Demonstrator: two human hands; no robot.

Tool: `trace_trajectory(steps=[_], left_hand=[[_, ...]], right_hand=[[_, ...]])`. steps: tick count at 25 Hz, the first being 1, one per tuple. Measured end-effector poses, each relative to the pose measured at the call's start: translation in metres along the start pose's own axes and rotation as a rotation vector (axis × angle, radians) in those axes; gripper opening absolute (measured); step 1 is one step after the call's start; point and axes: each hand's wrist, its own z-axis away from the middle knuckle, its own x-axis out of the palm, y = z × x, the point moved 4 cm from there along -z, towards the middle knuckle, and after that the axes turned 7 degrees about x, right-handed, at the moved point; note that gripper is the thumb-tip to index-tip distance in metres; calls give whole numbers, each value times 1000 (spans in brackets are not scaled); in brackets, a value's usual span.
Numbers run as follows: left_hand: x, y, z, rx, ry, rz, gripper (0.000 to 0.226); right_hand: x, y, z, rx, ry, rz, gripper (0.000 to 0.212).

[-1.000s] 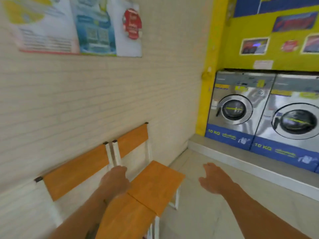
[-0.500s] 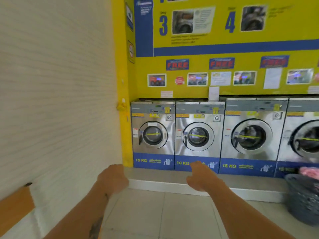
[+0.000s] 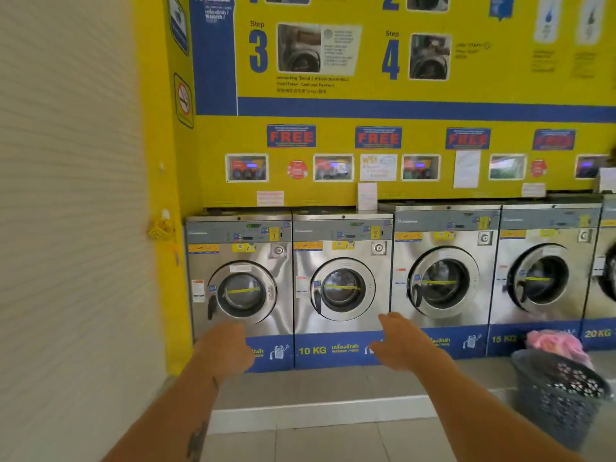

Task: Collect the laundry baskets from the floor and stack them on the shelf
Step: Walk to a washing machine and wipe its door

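Two bare hands were stretched out ahead, and the head view caught them both in mid-air, well apart from each other. The left hand (image 3: pixel 230 348) floated low in front of the leftmost washing machine (image 3: pixel 240 281), back turned up, fingers loosely bent and holding nothing at all. The right hand (image 3: pixel 403 345) hovered over by the blue "10 KG" panel of the second machine (image 3: pixel 343 288), thumb out, fingers slack, and it was empty too. And the thing to collect? Away at the lower right: one dark grey laundry basket (image 3: pixel 560 405) with perforated walls stood on the tiled floor (image 3: pixel 333 441), just before the raised step (image 3: pixel 320 411) that carried the machines. It was well clear of both hands. Pink clothes (image 3: pixel 553 341) were heaped above its rim, in front of the "15 KG" label. Four steel front-loaders stood side by side along the step, round doors closed, with a sliver of a fifth at the right edge. Behind them rose the yellow wall (image 3: pixel 333 198), dotted with "FREE" signs and big blue step numbers 3 and 4. A pale ribbed wall (image 3: pixel 66 228) ran down the left, with a small yellow holder (image 3: pixel 160 230) hanging at the corner where the two walls met. No shelf showed anywhere in this view.
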Motion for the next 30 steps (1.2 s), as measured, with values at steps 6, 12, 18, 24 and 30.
trace_trajectory(steps=[6,12,18,24,30], left_hand=[[38,13,-155,115,33,33,20],[89,56,-303,164,37,11,21],[124,89,-454,89,-17,69,28],[179,94,-586,41,-17,148,47],[235,92,-757,86,-63,254,39]], right_hand=[[23,7,-128,78,21,-18,53],[45,36,-294,41,1,-47,55],[51,50,-466,-8,-60,-55,52],[98,47,-602,-41,-127,-46,45],[132,39,-755,-4,-113,-62,32]])
